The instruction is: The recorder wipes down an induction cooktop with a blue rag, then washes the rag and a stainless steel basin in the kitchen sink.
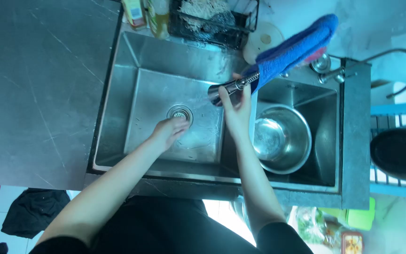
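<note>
Steel bowl (pixel 282 139), blue cloth (pixel 297 47), black pan (pixel 400 153).

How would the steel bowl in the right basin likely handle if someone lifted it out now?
The steel bowl looks thin-walled and empty, so probably light for its size. Its polished surface, beside running water, may be slippery. It already sits tilted in the right basin, so its rounded base could rock when nudged.

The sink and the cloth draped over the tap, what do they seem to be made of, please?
The sink looks like brushed stainless steel: grey, with dull reflections and sharply folded corners. The cloth looks like blue terry or microfibre, with a fuzzy matt pile, though the exact fibre is unclear. The spray head in the right hand looks like polished metal.
</note>
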